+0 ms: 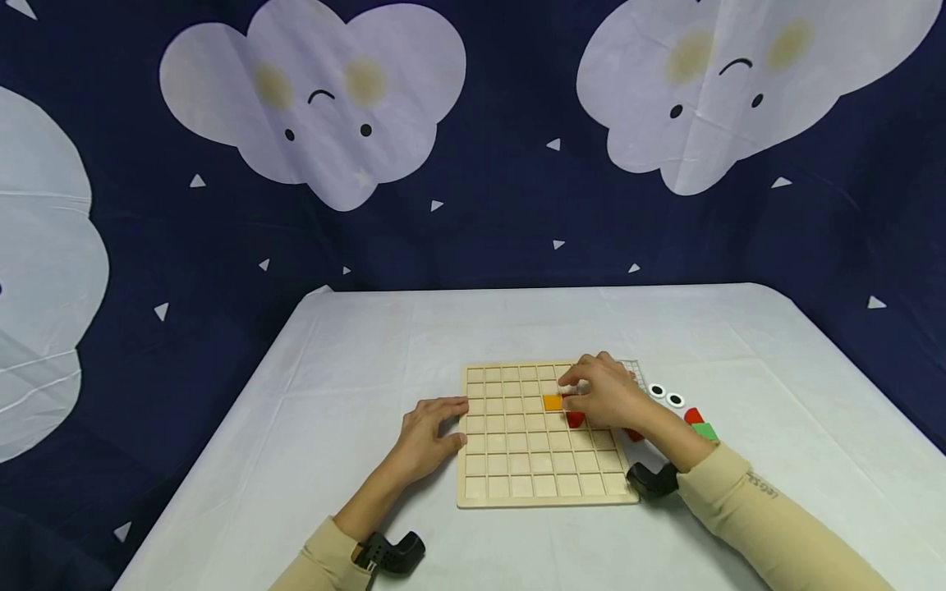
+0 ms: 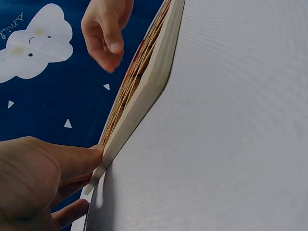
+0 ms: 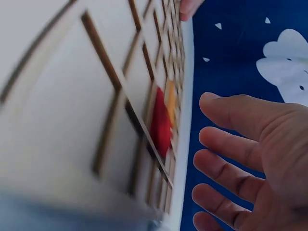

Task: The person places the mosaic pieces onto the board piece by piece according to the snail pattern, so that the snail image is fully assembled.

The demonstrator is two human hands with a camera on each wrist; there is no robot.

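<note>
Spread and empty, my right hand (image 1: 609, 392) hovers over the pale wooden gridded board (image 1: 517, 464), near an orange tile (image 1: 553, 403) and rounded red piece (image 1: 576, 420); my left hand (image 1: 427, 439), fingers extended, touches the board's edge, presumably steadying it.

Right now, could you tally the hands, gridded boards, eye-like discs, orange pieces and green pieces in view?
Hands: 2 (left hand, right hand)
Gridded board: 1
Eye-like discs: 2
Orange piece: 1
Green piece: 1
Total: 7
</note>
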